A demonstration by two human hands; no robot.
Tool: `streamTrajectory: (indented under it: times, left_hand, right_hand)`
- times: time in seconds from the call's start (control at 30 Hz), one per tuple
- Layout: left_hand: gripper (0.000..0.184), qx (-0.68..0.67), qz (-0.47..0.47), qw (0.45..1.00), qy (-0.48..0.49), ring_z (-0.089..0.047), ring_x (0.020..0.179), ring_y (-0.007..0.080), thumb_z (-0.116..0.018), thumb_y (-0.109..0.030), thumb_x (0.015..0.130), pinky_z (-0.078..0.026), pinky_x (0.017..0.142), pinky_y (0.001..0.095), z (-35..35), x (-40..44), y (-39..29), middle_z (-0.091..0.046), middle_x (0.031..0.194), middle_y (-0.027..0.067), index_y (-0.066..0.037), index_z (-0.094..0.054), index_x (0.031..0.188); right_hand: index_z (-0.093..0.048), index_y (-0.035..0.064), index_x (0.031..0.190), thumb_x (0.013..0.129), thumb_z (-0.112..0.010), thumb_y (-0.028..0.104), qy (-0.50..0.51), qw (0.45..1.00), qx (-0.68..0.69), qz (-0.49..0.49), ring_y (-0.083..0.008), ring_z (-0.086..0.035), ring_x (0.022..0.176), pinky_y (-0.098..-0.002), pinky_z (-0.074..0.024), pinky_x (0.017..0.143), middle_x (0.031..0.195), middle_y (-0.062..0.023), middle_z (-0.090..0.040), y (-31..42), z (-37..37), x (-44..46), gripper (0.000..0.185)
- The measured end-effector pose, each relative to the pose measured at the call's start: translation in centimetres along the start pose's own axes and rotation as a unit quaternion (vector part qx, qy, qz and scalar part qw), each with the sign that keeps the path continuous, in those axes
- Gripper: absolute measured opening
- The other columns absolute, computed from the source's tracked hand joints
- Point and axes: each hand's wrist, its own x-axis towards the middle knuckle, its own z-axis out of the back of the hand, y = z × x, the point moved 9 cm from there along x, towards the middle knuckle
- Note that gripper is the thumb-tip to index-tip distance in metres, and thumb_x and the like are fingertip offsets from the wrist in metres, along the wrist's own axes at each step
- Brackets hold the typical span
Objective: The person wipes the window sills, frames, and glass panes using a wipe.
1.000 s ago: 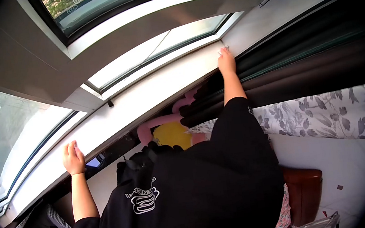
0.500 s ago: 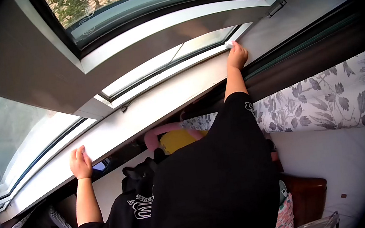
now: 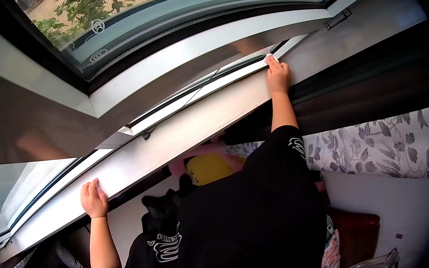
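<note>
My right hand (image 3: 278, 76) reaches to the far right corner of the window frame. Its closed fingers press a small white wad (image 3: 269, 59), which looks like a tissue or cloth, against the lower frame; most of it is hidden. On the left, my left hand (image 3: 94, 199) rests on the edge of the white window sill (image 3: 187, 124), fingers laid on its top and slightly bent, with nothing visible in them. An opened window sash (image 3: 209, 43) tilts in above the sill. A thin dark cord with a small end piece (image 3: 146, 136) lies across the frame and sill.
A metal hinge or stay (image 3: 338, 18) sits at the sash's right end. Below the sill are a yellow and pink item (image 3: 208, 167), a black bag-like thing (image 3: 161, 203), leaf-patterned fabric (image 3: 374, 145) and a brown wooden piece (image 3: 355, 232). Fixed glass (image 3: 15, 194) is at left.
The view has shifted, and the sash now covers more of the lower pane. My right hand stays at the frame's right corner with the white wad. My left hand remains on the sill.
</note>
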Motion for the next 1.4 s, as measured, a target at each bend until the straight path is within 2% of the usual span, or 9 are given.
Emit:
streamTrajectory:
  times: [0.17, 0.27, 0.6, 0.8, 0.93, 1.0, 1.07, 1.23, 1.4]
  left_hand:
    - [0.025, 0.011, -0.009, 1.000, -0.013, -0.055, 0.082, 0.0313, -0.054, -0.007, 0.075, -0.046, 0.072, 0.0392, 0.1, 0.0, -0.3, -0.055, 0.091, 0.0130, -0.008, -0.060, 0.100]
    - [0.025, -0.005, -0.004, 1.000, -0.012, -0.055, 0.082, 0.0315, -0.054, -0.007, 0.075, -0.046, 0.071, 0.0393, 0.4, 0.1, -0.5, -0.056, 0.091, 0.0132, -0.008, -0.060, 0.100]
    - [0.020, -0.005, 0.005, 1.000, -0.022, -0.056, 0.082, 0.0313, -0.053, -0.006, 0.079, -0.046, 0.072, 0.0384, 2.8, 0.4, -2.7, -0.057, 0.091, 0.0127, -0.006, -0.060, 0.098]
    - [0.021, 0.024, -0.007, 0.999, -0.039, -0.056, 0.081, 0.0294, -0.055, -0.009, 0.077, -0.045, 0.070, 0.0382, 4.7, 0.3, -4.7, -0.056, 0.088, 0.0102, -0.009, -0.060, 0.098]
    - [0.021, 0.011, -0.006, 1.000, -0.025, -0.056, 0.081, 0.0292, -0.055, -0.009, 0.077, -0.046, 0.070, 0.0381, 3.3, 0.5, -2.9, -0.055, 0.087, 0.0101, -0.008, -0.060, 0.097]
    - [0.021, -0.006, -0.014, 1.000, -0.022, -0.056, 0.081, 0.0292, -0.055, -0.009, 0.077, -0.046, 0.070, 0.0383, 2.0, 0.2, -1.5, -0.056, 0.088, 0.0102, -0.008, -0.060, 0.097]
    - [0.022, -0.005, -0.021, 0.999, -0.024, -0.055, 0.081, 0.0293, -0.055, -0.008, 0.076, -0.046, 0.070, 0.0383, 1.8, 0.3, -1.2, -0.056, 0.089, 0.0103, -0.009, -0.060, 0.098]
    - [0.024, 0.004, -0.017, 0.999, -0.037, -0.056, 0.081, 0.0287, -0.056, -0.008, 0.075, -0.046, 0.069, 0.0383, 2.4, 0.2, -1.8, -0.056, 0.090, 0.0095, -0.009, -0.060, 0.099]
    - [0.025, 0.008, -0.026, 0.998, -0.050, -0.056, 0.081, 0.0289, -0.057, -0.009, 0.074, -0.046, 0.070, 0.0391, 3.2, 0.1, -2.2, -0.056, 0.090, 0.0091, -0.010, -0.061, 0.098]
  right_hand:
    - [-0.066, 0.0194, 0.108, 0.078, -0.056, 0.005, 0.015, 0.998, -0.025, -0.048, -0.0257, -0.052, 0.104, -0.0373, -0.0424, 0.090, 0.112, 0.0049, -0.064, 0.6, 0.1, 0.2, 0.035]
    - [-0.068, 0.0043, 0.097, 0.079, -0.052, 0.004, 0.024, 0.995, 0.068, -0.073, -0.0260, -0.056, 0.101, -0.0351, -0.0448, 0.089, 0.103, -0.0073, -0.067, 1.8, -0.5, 0.5, 0.025]
    - [-0.066, 0.0056, 0.094, 0.075, -0.058, 0.000, 0.048, 0.892, 0.400, 0.204, -0.0248, -0.061, 0.094, -0.0352, -0.0473, 0.085, 0.094, -0.0089, -0.066, 29.0, 10.5, -4.0, 0.021]
    - [-0.067, 0.0083, 0.098, 0.069, -0.059, -0.003, 0.000, 0.942, 0.281, 0.185, -0.0252, -0.061, 0.096, -0.0404, -0.0440, 0.088, 0.095, -0.0089, -0.066, 17.9, 7.7, -1.3, 0.032]
    - [-0.064, 0.0111, 0.108, 0.074, -0.054, 0.003, 0.110, 0.992, 0.034, -0.055, -0.0277, -0.054, 0.099, -0.0422, -0.0396, 0.093, 0.112, -0.0109, -0.060, 4.0, 1.3, -0.2, 0.037]
    - [-0.061, 0.0140, 0.115, 0.077, -0.053, 0.008, 0.110, 0.993, -0.008, -0.039, -0.0284, -0.051, 0.105, -0.0399, -0.0404, 0.092, 0.120, -0.0112, -0.055, 1.1, -0.2, -0.3, 0.039]
    - [-0.059, 0.0102, 0.117, 0.079, -0.052, 0.009, 0.181, 0.976, -0.002, -0.120, -0.0288, -0.049, 0.108, -0.0387, -0.0404, 0.094, 0.123, -0.0123, -0.055, 0.7, 0.3, 0.7, 0.039]
    - [-0.055, -0.0041, 0.116, 0.076, -0.050, 0.006, 0.123, 0.990, 0.063, -0.042, -0.0320, -0.045, 0.117, -0.0391, -0.0351, 0.103, 0.123, -0.0162, -0.055, 5.8, 0.0, -0.3, 0.042]
    - [-0.056, 0.0007, 0.116, 0.068, -0.058, -0.002, 0.109, 0.950, 0.263, 0.127, -0.0316, -0.048, 0.113, -0.0396, -0.0380, 0.099, 0.113, -0.0147, -0.058, 19.7, 6.9, -3.9, 0.048]
